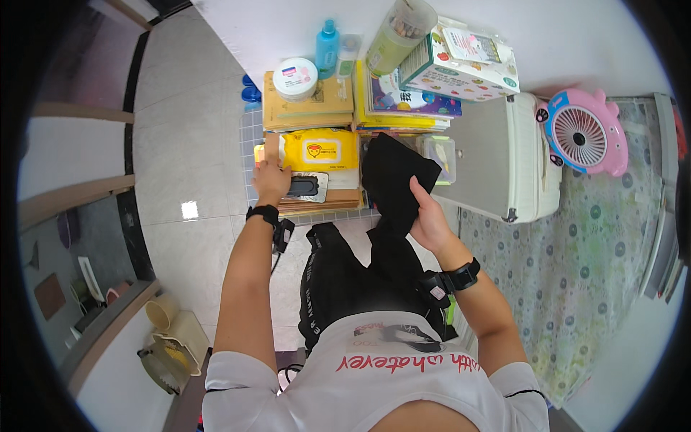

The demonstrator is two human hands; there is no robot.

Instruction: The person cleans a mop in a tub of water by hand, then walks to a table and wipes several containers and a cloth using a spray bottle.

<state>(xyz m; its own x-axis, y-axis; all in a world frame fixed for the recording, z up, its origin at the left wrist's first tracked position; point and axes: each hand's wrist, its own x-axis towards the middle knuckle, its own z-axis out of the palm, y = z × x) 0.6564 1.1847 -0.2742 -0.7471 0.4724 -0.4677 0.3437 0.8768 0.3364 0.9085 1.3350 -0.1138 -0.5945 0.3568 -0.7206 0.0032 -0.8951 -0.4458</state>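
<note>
My right hand point(430, 218) grips a folded black cloth item point(397, 178), thumb on top, above the right part of a low shelf of books. My left hand point(271, 181) rests at the left edge of the stack, beside a yellow pack of wet wipes point(318, 151). Its fingertips lie by the pack's left end; whether they hold anything is unclear. Just right of that hand, a dark oblong device point(303, 186) lies on a pale patterned item. A clear container with a green-edged lid point(438, 159) is partly behind the cloth.
Behind the wipes stand a round white tub point(295, 78), a blue bottle point(327, 48), a green pencil holder point(399, 40) and a printed box point(464, 65). To the right are a white suitcase point(532, 156) and a pink fan point(580, 135). Blue slippers point(250, 93) lie on the floor.
</note>
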